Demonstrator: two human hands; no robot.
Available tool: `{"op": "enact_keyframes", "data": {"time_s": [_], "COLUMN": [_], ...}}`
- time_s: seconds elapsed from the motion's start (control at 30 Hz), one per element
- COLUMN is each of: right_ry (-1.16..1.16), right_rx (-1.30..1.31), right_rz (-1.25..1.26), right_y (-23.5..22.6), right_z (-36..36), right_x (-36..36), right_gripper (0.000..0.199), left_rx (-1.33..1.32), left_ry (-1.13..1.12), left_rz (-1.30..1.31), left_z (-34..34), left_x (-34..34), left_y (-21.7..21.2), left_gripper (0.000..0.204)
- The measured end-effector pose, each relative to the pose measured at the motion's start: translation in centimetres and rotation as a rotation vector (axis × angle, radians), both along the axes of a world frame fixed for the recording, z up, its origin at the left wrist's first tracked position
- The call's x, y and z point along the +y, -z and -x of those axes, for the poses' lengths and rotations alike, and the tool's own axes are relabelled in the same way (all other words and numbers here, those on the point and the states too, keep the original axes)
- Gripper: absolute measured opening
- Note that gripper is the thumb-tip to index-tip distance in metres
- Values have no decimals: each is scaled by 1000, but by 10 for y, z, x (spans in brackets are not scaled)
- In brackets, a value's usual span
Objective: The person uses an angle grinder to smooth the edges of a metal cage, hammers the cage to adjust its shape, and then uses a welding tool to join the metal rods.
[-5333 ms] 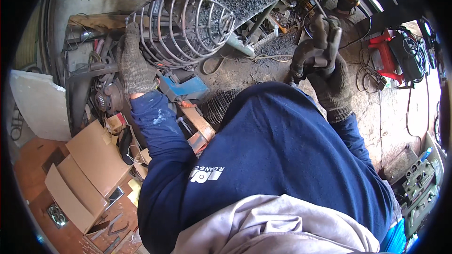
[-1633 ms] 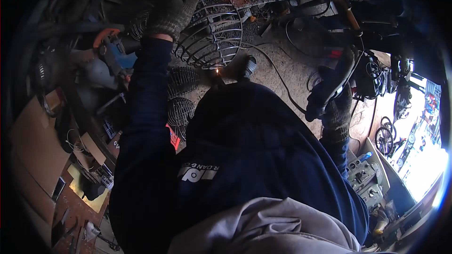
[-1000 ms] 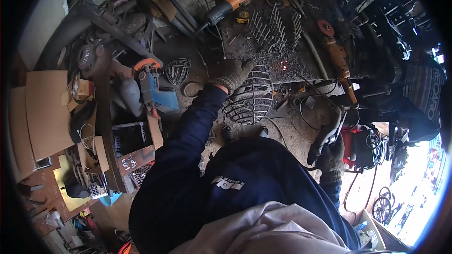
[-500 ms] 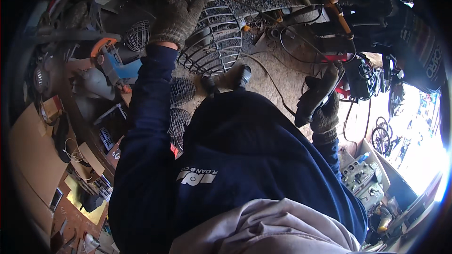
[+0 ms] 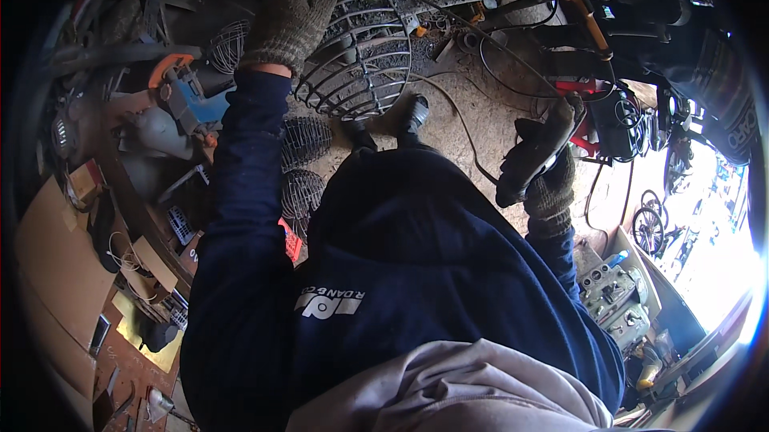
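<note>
My left hand (image 5: 290,30), in a brown knitted glove, is at the left rim of a large round-ribbed metal wire basket (image 5: 364,60). Its fingers appear closed on that rim, though their tips are partly hidden. Off to the right, my right hand (image 5: 551,192) wears a similar knitted glove. It is closed around a dark, elongated thing (image 5: 529,161) whose kind I cannot make out. The basket stands in front of my feet, its ribs curving toward me. A thin dark line runs from near the right hand up toward the basket's far side.
Smaller wire baskets (image 5: 304,144) lie left of my legs. A cable (image 5: 460,108) crosses the floor. On the left are a blue and orange machine (image 5: 188,96) and cardboard (image 5: 60,264). A grey metal machine part (image 5: 613,296) lies at right. A person's sleeve (image 5: 721,88) shows upper right.
The basket and my left hand appear slightly farther up and left in the picture, as do the surroundings on the left. My right hand keeps its closed pose, slightly higher.
</note>
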State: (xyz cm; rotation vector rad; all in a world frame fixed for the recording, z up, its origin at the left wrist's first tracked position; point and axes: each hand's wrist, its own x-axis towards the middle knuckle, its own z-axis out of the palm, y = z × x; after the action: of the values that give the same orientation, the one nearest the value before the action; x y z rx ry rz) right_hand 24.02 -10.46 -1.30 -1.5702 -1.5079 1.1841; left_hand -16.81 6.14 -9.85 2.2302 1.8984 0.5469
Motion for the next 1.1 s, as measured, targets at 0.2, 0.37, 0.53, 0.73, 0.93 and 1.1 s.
{"op": "enact_keyframes", "data": {"time_s": [0.2,0.37,0.53,0.73,0.93,1.1], "right_ry": [19,15,23,62,46,27], "right_rx": [37,-17,-69,125,150,156], "right_rz": [20,96,95,193,87,80], "right_y": [4,4,3,-5,7,-1], "right_z": [-1,-8,-6,1,-14,-6], "right_x": [0,1,6,13,9,9], "right_gripper": [64,55,48,44,73,70], "left_rx": [181,173,-27,-43,171,-48], "left_ry": [106,81,-64,15,166,223], "left_rz": [-84,-65,67,19,-81,-275], "left_z": [2,6,8,2,8,5], "left_x": [-3,-1,3,3,4,8], "left_y": [-2,7,13,4,7,-2], "left_gripper": [34,35,46,35,34,31]}}
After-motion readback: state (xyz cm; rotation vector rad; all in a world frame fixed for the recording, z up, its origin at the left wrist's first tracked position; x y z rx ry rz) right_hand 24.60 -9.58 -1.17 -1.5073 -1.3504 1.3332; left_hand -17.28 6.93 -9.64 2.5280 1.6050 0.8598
